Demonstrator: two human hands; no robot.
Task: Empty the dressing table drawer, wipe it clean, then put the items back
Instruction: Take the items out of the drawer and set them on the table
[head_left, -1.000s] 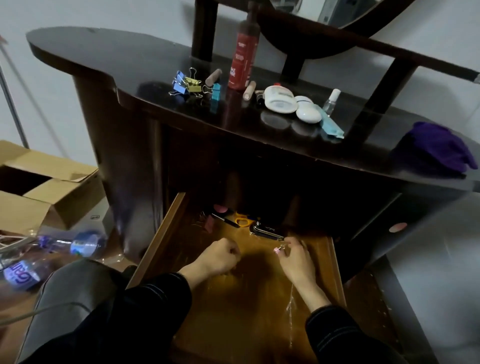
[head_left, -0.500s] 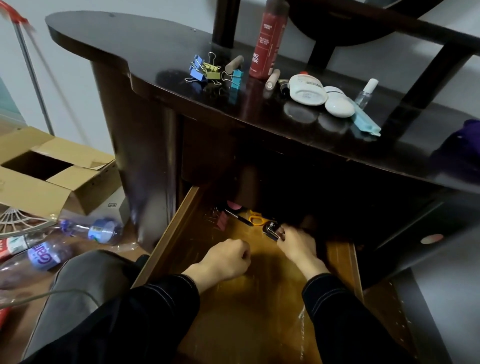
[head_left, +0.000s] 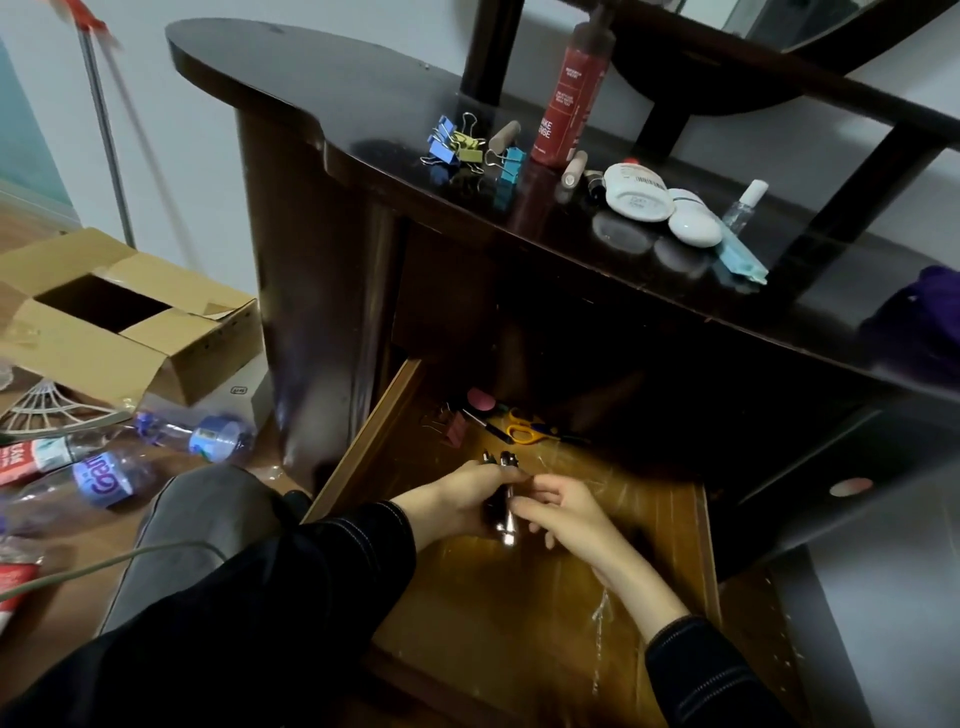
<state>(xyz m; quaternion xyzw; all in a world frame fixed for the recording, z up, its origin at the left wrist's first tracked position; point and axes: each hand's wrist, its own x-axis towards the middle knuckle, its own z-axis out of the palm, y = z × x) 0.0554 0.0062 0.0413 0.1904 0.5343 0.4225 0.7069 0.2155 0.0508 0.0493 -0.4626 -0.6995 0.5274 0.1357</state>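
The wooden drawer (head_left: 670, 525) of the dark dressing table (head_left: 363, 104) stands pulled out. Over its middle, my left hand (head_left: 457, 499) grips a black and silver metal tool (head_left: 503, 506). My right hand (head_left: 566, 514) pinches the same tool from the right side. At the drawer's back lie yellow-handled scissors (head_left: 522, 430), a black pen (head_left: 488, 423), a pink binder clip (head_left: 457, 428) and a round pink item (head_left: 480, 400). On the tabletop sit binder clips (head_left: 467, 145), a red bottle (head_left: 571, 98), two white containers (head_left: 636, 192), a small spray bottle (head_left: 745, 205) and a purple cloth (head_left: 930, 306).
An open cardboard box (head_left: 119, 322) and plastic bottles (head_left: 192, 436) lie on the floor to the left. A grey cushion (head_left: 197, 519) sits near my left arm. A dark side cabinet (head_left: 852, 488) stands right of the drawer.
My right hand took the black and silver tool from the drawer's back and drew it forward. My left hand moved right and now grips it too. The view shifted left.
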